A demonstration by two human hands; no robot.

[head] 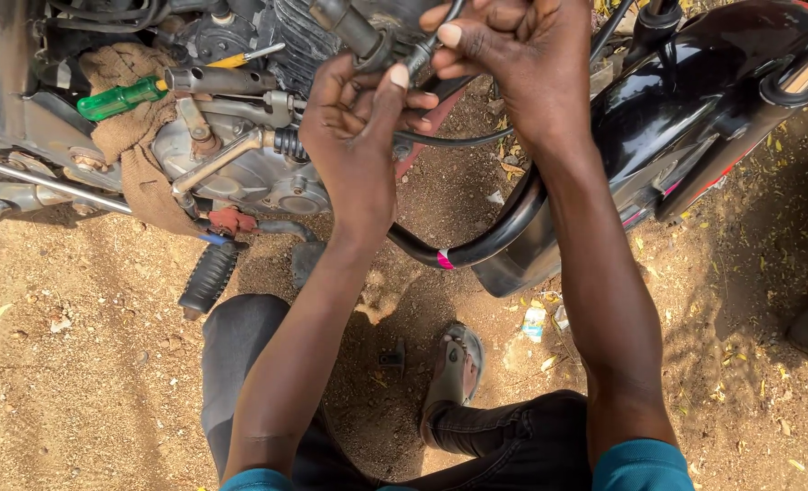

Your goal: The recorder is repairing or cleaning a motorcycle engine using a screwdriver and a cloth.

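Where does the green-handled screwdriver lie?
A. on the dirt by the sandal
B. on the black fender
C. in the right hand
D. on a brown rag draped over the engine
D: the green-handled screwdriver rests on the brown rag over the engine, left of both hands.

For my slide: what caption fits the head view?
Both hands grip a black cable at a motorcycle engine.

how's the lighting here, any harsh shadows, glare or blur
Head view: hard sunlight on the dirt ground, with a dark shadow under the person; bright glare streaks on the black fender; both hands are sharp, without visible motion blur.
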